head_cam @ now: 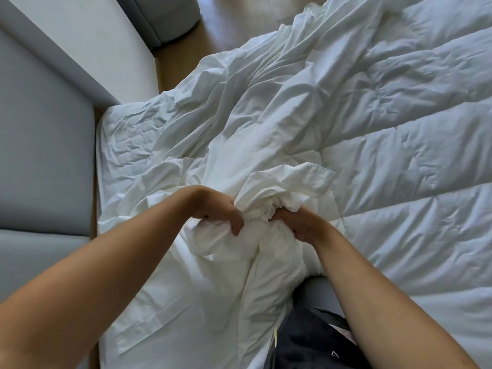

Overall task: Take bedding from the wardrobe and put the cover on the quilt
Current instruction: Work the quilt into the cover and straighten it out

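A white quilted quilt lies spread over the right half of the bed. A thin white cover lies crumpled across the middle, running from the far edge down to my hands. My left hand and my right hand sit close together, both gripping one bunched wad of the cover with curled fingers. Below the wad, gathered cloth hangs toward my body. Whether a quilt corner is inside the wad cannot be told.
A grey padded headboard stands at the left, with a white wall beyond it. A grey upholstered piece stands on the wooden floor at the top. My dark clothing shows at the bottom.
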A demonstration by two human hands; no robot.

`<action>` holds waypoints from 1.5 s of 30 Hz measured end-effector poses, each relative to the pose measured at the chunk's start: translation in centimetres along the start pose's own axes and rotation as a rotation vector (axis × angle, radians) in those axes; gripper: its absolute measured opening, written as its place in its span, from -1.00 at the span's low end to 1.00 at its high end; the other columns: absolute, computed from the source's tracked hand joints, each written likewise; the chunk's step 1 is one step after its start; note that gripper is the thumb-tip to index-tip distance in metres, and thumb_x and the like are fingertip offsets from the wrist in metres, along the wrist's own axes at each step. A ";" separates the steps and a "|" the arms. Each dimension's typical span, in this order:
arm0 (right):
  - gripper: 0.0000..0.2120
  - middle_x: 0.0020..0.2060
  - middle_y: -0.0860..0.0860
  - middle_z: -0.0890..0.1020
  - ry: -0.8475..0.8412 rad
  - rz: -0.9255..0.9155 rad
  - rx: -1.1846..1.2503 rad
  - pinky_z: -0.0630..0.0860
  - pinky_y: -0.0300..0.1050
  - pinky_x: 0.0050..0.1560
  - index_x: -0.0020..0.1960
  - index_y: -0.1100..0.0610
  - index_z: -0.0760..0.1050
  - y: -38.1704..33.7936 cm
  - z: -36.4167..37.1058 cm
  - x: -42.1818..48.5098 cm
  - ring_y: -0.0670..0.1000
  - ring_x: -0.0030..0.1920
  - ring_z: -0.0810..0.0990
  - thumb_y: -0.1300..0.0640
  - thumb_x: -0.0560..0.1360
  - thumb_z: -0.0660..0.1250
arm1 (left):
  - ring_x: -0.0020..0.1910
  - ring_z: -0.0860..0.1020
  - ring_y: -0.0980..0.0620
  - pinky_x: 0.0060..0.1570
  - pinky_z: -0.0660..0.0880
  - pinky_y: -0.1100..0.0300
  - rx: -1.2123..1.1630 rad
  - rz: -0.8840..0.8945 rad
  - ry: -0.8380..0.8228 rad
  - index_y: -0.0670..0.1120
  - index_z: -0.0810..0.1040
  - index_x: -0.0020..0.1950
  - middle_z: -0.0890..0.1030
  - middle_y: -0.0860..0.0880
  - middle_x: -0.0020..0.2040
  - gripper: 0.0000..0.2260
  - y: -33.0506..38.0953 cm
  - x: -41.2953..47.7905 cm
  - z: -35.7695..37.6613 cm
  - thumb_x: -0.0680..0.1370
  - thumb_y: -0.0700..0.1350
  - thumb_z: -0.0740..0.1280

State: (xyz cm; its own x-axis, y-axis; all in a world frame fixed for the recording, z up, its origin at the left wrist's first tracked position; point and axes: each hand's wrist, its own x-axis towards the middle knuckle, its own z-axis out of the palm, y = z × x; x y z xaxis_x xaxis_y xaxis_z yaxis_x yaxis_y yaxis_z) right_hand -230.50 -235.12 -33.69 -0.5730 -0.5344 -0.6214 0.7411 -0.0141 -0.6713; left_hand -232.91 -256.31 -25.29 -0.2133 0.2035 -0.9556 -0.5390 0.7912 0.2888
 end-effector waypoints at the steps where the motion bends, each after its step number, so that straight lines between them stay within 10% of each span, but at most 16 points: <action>1: -0.77 -0.02 0.11 0.72 -0.023 0.015 0.007 0.65 -0.11 -0.13 0.10 0.15 0.62 0.0 -0.1 -0.2 0.04 -0.04 0.72 0.36 0.48 0.41 | -0.06 0.71 -0.14 -0.06 0.64 0.07 -0.084 0.003 0.014 -0.16 0.68 0.03 0.73 -0.16 -0.02 -0.61 -0.2 0.0 -0.2 0.20 -0.17 0.49; 6: -0.57 -0.01 0.12 0.73 -0.124 -0.011 -0.011 0.66 -0.03 -0.06 -0.02 0.08 0.72 -0.1 0.9 -0.3 0.11 0.03 0.72 0.26 0.12 0.65 | -0.10 0.64 -0.19 0.04 0.56 -0.02 -0.428 0.124 0.195 -0.24 0.65 0.06 0.67 -0.23 -0.08 -0.58 -0.3 0.4 -0.4 0.24 -0.11 0.38; 15: -0.75 -0.09 0.12 0.74 -0.248 0.085 0.050 0.67 -0.05 -0.12 -0.11 0.11 0.73 -0.6 0.7 -0.6 0.09 -0.08 0.74 0.40 0.32 0.48 | -0.29 0.57 -0.14 -0.28 0.54 0.13 -0.348 0.293 0.391 -0.22 0.61 -0.19 0.59 -0.17 -0.30 -0.74 2.1 1.4 -0.9 0.19 -0.18 0.31; 24: -0.66 -0.01 0.13 0.72 -0.097 0.038 -0.005 0.63 0.04 0.08 0.08 0.17 0.65 0.2 -0.6 -0.3 0.10 0.01 0.71 0.28 0.30 0.52 | 0.01 0.71 -0.16 0.06 0.64 -0.08 0.058 -0.003 -0.077 -0.05 0.69 0.12 0.73 -0.12 0.04 -0.51 0.7 0.5 -0.7 0.22 -0.04 0.63; 32: -0.70 -0.05 0.15 0.71 -0.165 0.057 0.179 0.67 -0.03 -0.09 0.04 0.19 0.65 1.0 0.1 -0.8 0.10 -0.06 0.72 0.39 0.33 0.44 | -0.39 0.59 -0.12 -0.36 0.51 0.19 -0.262 -0.018 0.121 -0.11 0.66 -0.42 0.61 -0.15 -0.34 -0.89 0.0 0.4 0.3 0.11 -0.21 0.38; 39: -0.66 -0.05 0.06 0.74 -0.291 0.028 -0.061 0.66 -0.08 -0.05 -0.07 0.02 0.72 0.0 0.4 -0.6 0.05 0.02 0.72 0.40 0.30 0.54 | -0.29 0.52 -0.19 -0.19 0.44 -0.05 -0.312 0.175 0.343 -0.14 0.58 -0.30 0.53 -0.21 -0.29 -0.81 2.6 1.6 -0.9 0.12 -0.18 0.33; 45: -0.75 -0.08 0.08 0.75 -0.163 0.024 0.027 0.66 -0.09 -0.13 -0.08 0.04 0.75 0.9 -0.8 0.2 0.06 -0.06 0.74 0.26 0.27 0.58 | 0.01 0.69 -0.24 0.10 0.62 -0.16 -0.169 0.048 0.112 -0.10 0.66 0.12 0.72 -0.19 0.01 -0.47 1.4 1.7 -1.5 0.17 -0.04 0.53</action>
State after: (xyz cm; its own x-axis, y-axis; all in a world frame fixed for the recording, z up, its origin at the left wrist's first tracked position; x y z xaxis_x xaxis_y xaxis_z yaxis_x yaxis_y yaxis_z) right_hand -230.19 -234.53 -34.75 -0.4924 -0.6649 -0.5616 0.7641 -0.0212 -0.6447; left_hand -235.25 -255.67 -26.40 -0.3263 0.1651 -0.9307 -0.6535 0.6720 0.3483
